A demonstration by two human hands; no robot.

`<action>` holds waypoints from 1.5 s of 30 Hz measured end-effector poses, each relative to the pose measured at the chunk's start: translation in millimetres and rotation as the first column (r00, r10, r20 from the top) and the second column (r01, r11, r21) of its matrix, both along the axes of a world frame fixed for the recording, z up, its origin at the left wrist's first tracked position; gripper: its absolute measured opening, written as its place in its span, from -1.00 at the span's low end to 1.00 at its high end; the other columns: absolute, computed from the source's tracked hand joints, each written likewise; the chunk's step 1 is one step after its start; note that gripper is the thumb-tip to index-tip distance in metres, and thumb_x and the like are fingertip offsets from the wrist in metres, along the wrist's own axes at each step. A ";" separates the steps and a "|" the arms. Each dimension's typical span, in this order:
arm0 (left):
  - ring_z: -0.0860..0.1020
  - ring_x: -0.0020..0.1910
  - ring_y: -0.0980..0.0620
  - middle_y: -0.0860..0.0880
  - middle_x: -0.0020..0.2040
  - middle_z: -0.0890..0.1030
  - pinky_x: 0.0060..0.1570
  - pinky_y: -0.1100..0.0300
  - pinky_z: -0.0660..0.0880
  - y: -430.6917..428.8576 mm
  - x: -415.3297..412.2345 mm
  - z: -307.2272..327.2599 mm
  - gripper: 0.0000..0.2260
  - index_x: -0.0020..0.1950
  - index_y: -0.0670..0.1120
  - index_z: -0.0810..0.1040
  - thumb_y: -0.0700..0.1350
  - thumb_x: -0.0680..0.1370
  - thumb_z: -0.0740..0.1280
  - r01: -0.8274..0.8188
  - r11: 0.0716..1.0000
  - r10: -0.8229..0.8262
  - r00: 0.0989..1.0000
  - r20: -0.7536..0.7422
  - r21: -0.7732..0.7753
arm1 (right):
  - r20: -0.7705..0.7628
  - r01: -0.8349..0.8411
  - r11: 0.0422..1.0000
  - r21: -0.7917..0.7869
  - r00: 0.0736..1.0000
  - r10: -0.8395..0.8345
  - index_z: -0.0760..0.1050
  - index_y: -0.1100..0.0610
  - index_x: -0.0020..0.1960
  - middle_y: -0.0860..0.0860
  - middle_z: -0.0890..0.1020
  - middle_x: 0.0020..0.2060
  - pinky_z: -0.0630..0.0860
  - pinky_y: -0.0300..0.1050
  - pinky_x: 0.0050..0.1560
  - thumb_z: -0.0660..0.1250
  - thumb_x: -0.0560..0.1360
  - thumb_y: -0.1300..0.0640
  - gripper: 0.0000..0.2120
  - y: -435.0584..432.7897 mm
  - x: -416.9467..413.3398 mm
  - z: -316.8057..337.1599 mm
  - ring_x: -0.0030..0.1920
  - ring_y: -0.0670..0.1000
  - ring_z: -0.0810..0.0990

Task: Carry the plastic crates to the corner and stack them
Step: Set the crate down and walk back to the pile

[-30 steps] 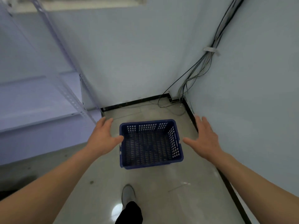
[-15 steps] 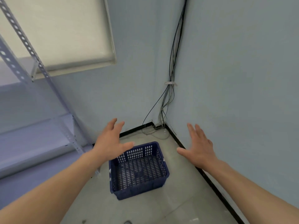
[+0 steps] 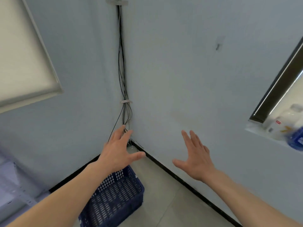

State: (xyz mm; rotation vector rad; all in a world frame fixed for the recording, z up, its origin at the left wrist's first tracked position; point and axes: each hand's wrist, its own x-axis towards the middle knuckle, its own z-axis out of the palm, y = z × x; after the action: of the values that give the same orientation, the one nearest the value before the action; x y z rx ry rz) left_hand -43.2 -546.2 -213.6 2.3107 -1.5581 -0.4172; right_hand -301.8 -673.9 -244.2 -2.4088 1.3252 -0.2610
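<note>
Crate partly hidden (behind left forearm).

There was one dark blue perforated plastic crate on the floor near the corner. Two bare hands showed, the left hand and the right hand. One bundle of black cables ran down the corner, held by two pale clips. One cream roller blind hung at the left. On the right ledge stood one white plastic bottle and one blurred blue container.
</note>
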 end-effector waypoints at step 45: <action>0.02 0.63 0.00 0.08 0.66 -0.13 0.54 -0.07 0.20 62.6 -293.0 12.8 0.09 0.65 0.09 0.07 0.59 0.25 0.27 0.589 0.800 -0.597 0.799 -0.065 -0.116 | 0.034 0.565 0.824 -0.033 0.825 -0.564 -0.27 -0.18 0.67 -0.09 -0.30 0.66 0.06 0.09 0.61 0.42 0.46 -0.24 0.07 240.7 -308.9 38.3 0.67 -0.03 -0.23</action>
State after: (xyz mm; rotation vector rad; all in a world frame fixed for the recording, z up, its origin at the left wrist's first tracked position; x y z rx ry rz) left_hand -336.2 -483.6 -200.8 1.6522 -2.1848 -0.5793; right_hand -610.6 -433.2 -205.8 -1.9688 2.0195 -0.4736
